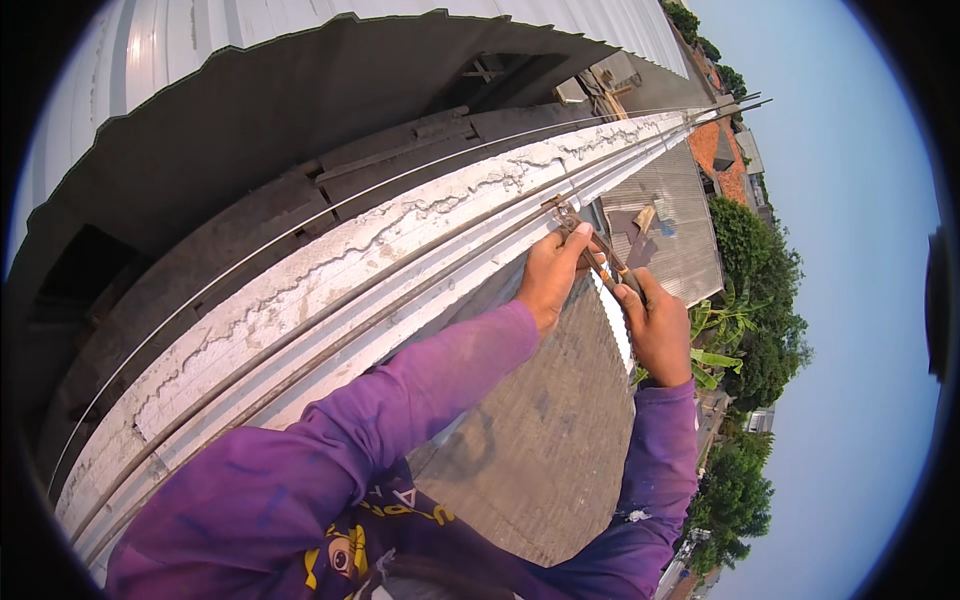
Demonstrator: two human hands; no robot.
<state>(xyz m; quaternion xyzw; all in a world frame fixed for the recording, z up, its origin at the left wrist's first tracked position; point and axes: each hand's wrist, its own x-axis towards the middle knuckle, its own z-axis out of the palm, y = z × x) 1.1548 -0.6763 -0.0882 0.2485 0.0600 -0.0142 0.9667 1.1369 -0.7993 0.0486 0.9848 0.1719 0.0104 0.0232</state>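
Note:
My right hand (660,325) is wrapped round the handles of a pair of rusty pincers (614,264). Close to the tool's head, my left hand (548,278) is closed, its thumb pressed along the metal and its fingertips partly behind the handles. The jaws meet the lower of two long steel rods (380,322), at a small crosspiece of metal or wire too small to make out. Parallel to it runs the upper rod (350,297). Both rods lie along a rough white concrete beam (330,255), and their ends stick out past its far end.
A thin taut line (250,258) runs along the beam's left side. Beyond it are a dark wall (250,130) and a corrugated metal roof (180,45). Below my arms lies a grey roof (530,430); farther off are another corrugated roof (680,220) and trees (750,250).

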